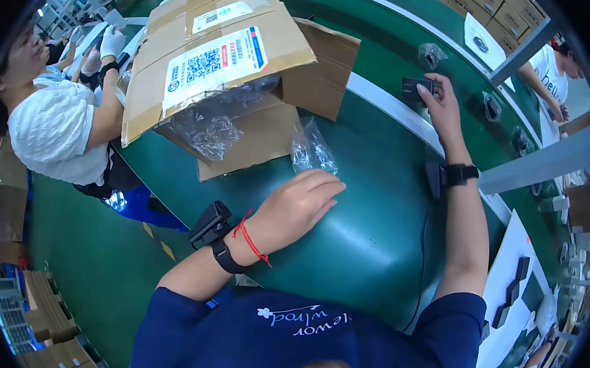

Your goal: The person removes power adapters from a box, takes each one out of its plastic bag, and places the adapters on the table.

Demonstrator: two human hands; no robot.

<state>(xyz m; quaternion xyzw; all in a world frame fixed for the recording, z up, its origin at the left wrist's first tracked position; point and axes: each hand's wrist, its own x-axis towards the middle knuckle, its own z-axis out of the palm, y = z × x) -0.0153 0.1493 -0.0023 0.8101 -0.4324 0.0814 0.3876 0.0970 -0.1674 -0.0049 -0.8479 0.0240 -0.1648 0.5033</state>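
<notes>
My right hand [444,107] reaches over the pale rail at the far side of the table and grips a small black box-shaped device [416,89] between thumb and fingers. Nearer the middle, my left hand [298,205] hovers low over the green table [373,237], fingers curled together and nothing visible in them. Just beyond its knuckles lie clear plastic bags [313,146]. An open cardboard box [215,52] rests on its side at the left, its mouth facing me. Crumpled clear plastic bags [213,136] fill that opening.
Past the rail, a green conveyor belt [381,33] carries several bagged items, one a clear bag [430,55]. A grey metal post [543,160] slants in at the right. Black blocks [512,291] line a white board there. Co-workers sit at left and far right.
</notes>
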